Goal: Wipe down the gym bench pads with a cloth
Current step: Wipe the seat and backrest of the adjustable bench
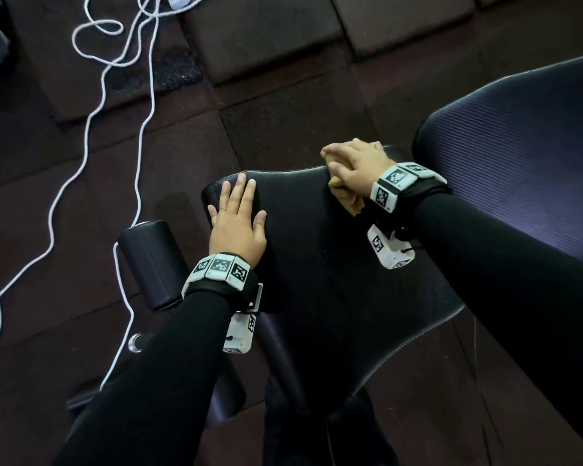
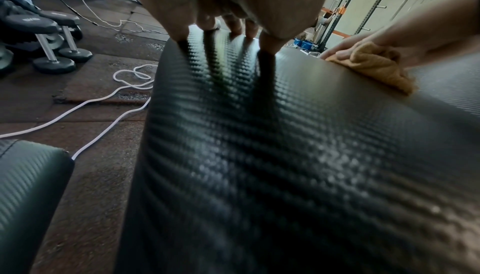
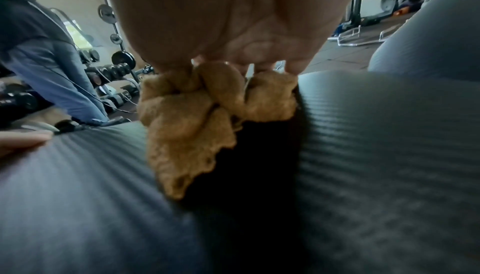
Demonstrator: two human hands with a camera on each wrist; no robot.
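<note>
A black, carbon-textured seat pad (image 1: 320, 264) (image 2: 272, 145) (image 3: 91, 186) fills the middle of the head view. The angled back pad (image 1: 525, 156) (image 3: 436, 38) rises at the right. My left hand (image 1: 238, 223) (image 2: 228, 1) rests flat on the seat pad's far left corner, fingers straight and spread. My right hand (image 1: 354, 163) (image 3: 233, 22) presses a bunched tan cloth (image 1: 345, 196) (image 2: 374, 69) (image 3: 197, 118) onto the seat pad's far right edge, next to the back pad. Its fingers curl round the cloth.
A black foam roller pad (image 1: 152, 264) (image 2: 26, 186) sticks out left of the seat. White cable (image 1: 138, 163) (image 2: 109, 98) loops over the dark rubber floor tiles. Dumbbells (image 2: 54, 53) and racks (image 3: 116, 69) stand farther off, and a person in grey (image 3: 44, 63) kneels at the left.
</note>
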